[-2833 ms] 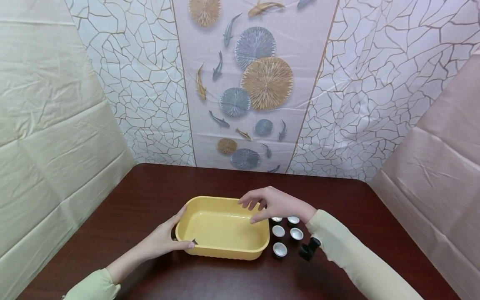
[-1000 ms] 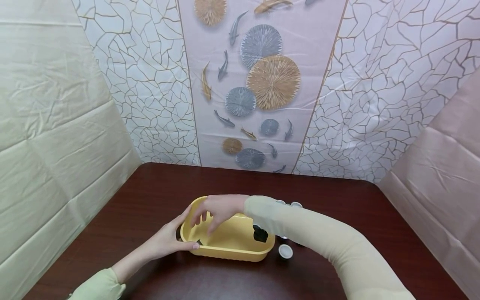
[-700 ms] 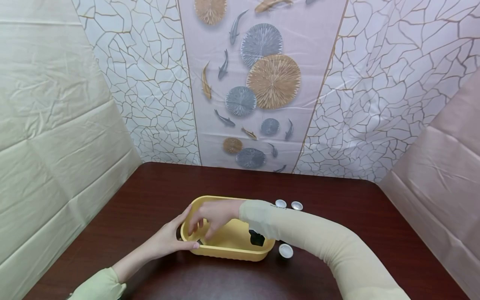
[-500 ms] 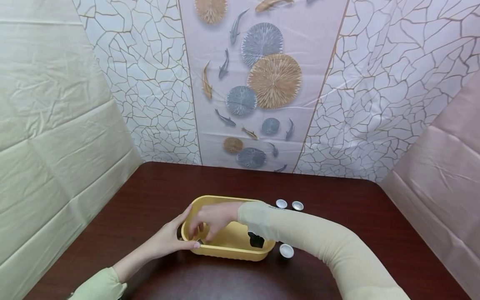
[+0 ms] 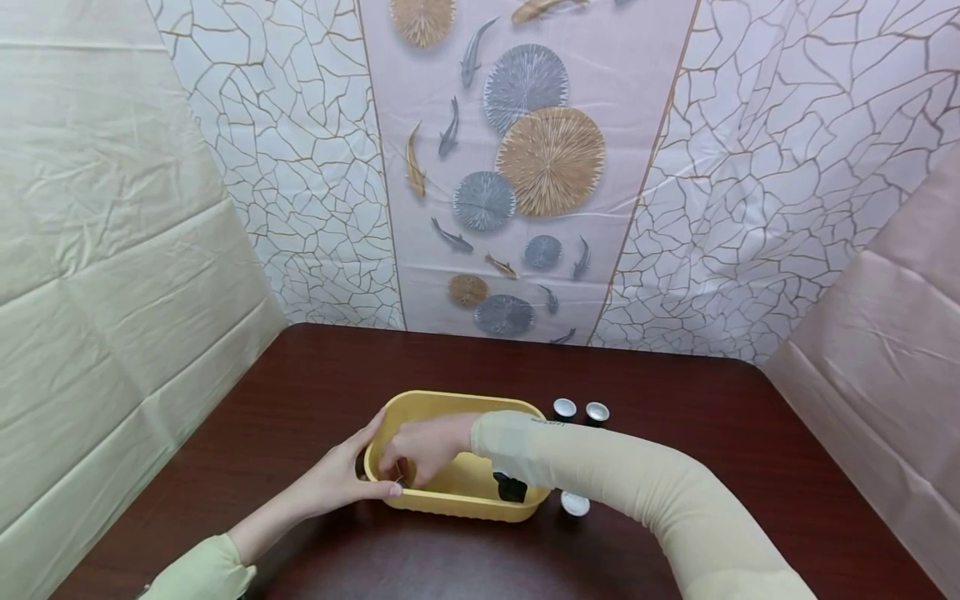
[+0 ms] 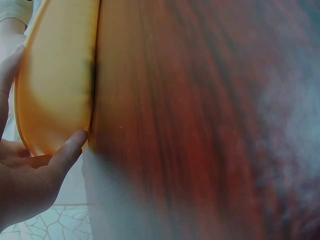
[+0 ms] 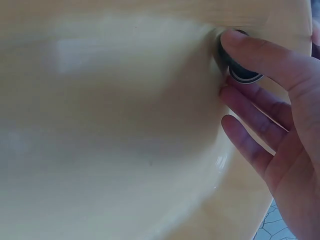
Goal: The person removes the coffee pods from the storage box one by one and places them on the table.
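Observation:
A yellow plastic basin [image 5: 457,506] stands on the table, and my left hand [image 5: 330,479] grips its left end. The thumb lies on the front rim, with the fingers spread along the left side. My right hand [image 5: 427,446] reaches down into the basin's left end. In the right wrist view, the right hand [image 7: 280,115] pinches a dark coffee capsule [image 7: 246,74] with a silvery rim by the basin wall. The thumb covers part of that capsule, and the other fingers are loosely bent. From the head, the capsule is mostly hidden by the hand.
Right of the basin, coffee capsules with pale lids stand on the table: one in front [image 5: 575,503] and two behind, a left capsule [image 5: 565,408] and a right capsule [image 5: 597,412]. The right sleeve [image 5: 637,475] hides the area between. A black wrist mount [image 5: 512,487] hangs over the basin.
My right hand has moved left from the basin's right side, gone down into its left end and closed on the capsule there. The left hand keeps its grip.

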### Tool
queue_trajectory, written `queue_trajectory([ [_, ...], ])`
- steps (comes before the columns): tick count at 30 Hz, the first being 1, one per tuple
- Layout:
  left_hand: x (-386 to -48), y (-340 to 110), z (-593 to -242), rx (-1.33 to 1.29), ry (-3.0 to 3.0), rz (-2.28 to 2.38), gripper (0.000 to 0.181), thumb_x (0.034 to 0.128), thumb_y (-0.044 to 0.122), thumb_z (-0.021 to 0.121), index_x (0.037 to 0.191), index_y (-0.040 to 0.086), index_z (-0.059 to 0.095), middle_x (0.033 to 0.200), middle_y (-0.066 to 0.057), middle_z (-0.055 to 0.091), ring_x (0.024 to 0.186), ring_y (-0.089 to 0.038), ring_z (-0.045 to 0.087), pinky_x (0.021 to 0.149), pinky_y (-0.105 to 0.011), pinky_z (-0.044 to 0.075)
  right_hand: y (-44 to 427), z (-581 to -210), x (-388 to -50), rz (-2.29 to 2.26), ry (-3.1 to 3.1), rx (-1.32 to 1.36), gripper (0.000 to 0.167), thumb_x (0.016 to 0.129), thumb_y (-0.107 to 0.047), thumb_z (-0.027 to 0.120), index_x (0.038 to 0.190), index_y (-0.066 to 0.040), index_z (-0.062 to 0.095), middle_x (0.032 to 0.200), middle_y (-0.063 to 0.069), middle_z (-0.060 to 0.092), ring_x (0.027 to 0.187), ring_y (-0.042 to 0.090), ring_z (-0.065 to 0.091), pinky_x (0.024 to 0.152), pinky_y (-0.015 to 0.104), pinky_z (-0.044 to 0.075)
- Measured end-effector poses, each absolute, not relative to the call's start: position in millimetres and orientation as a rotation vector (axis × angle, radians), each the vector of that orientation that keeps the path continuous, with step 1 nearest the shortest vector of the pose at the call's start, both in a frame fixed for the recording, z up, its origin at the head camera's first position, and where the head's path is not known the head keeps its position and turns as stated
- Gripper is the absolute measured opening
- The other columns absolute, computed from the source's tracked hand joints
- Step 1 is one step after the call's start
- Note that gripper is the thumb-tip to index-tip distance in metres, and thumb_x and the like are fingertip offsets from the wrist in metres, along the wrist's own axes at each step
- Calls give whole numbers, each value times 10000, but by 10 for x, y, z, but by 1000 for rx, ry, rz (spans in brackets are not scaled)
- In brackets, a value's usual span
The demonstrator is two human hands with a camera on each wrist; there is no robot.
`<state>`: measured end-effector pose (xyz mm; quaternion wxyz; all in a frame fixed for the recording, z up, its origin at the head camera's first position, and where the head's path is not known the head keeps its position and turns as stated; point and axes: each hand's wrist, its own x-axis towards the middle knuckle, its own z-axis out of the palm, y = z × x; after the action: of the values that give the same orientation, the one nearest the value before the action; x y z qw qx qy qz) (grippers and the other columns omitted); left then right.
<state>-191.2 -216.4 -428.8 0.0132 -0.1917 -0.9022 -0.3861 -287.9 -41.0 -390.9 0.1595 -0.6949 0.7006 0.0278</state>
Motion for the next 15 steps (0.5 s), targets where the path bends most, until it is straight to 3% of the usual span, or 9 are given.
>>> queue_trajectory([
  [9, -1923, -2158, -4299, -611, -2804, -1210, 1127, 757, 442, 839, 1587, 69, 175, 1594, -196, 331, 1396, -341, 427, 1061, -320, 425, -373, -3885, -2900, 31, 1960, -1962, 189, 832, -80, 738, 1012, -132, 715, 894, -64, 668, 780, -18, 577, 739, 45, 429],
  [15, -1921, -2162, -4308, -601, -2800, -1209, 1130, 747, 435, 848, 1588, 79, 182, 1588, -194, 343, 1399, -334, 418, 1071, -358, 415, -265, -3807, -2974, 17, 1996, -1896, 280, 815, -112, 755, 1088, -171, 742, 972, -74, 678, 835, -24, 605, 776, 38, 442],
])
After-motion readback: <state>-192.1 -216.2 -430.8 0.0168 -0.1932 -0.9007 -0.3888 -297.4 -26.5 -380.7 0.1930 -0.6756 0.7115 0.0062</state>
